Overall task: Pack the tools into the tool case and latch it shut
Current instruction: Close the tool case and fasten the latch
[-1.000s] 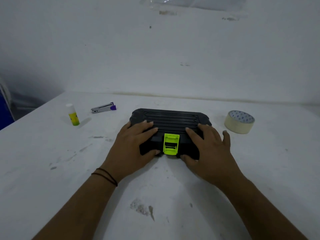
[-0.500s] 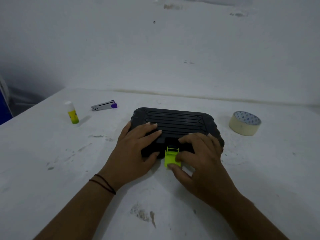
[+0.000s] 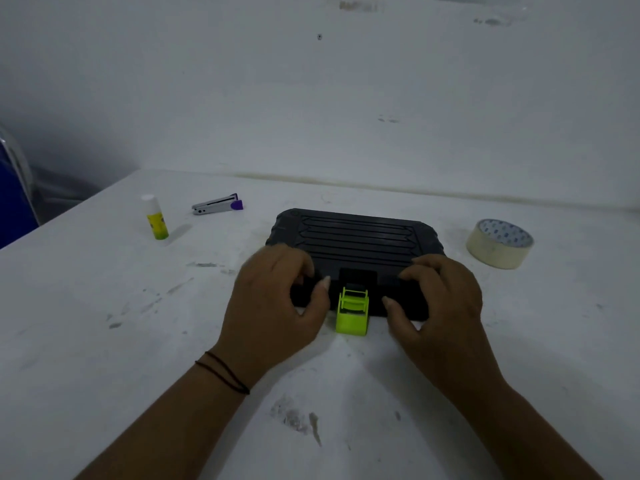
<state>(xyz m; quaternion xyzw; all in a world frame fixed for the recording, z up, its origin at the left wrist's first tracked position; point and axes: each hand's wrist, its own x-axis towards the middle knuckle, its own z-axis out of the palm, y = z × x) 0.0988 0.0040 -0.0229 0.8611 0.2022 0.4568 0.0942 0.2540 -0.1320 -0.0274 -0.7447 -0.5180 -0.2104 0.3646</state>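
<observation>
Case (image 3: 353, 237), black and ribbed, lid down, green latch (image 3: 351, 315) flipped open toward the person, curled fingers (image 3: 304, 268) of both hands gripping its front edge.

Ribbed matt black plastic tool case (image 3: 355, 239); smooth lime plastic latch (image 3: 352, 311).

A black ribbed tool case (image 3: 356, 244) lies flat and closed at the frame's centre, its lime-green latch (image 3: 352, 311) flipped open and hanging forward off the near edge onto the table.

L hand (image 3: 277, 299) & R hand (image 3: 438, 299) side by side, palms down, fingers curled, thumbs inward.
</observation>
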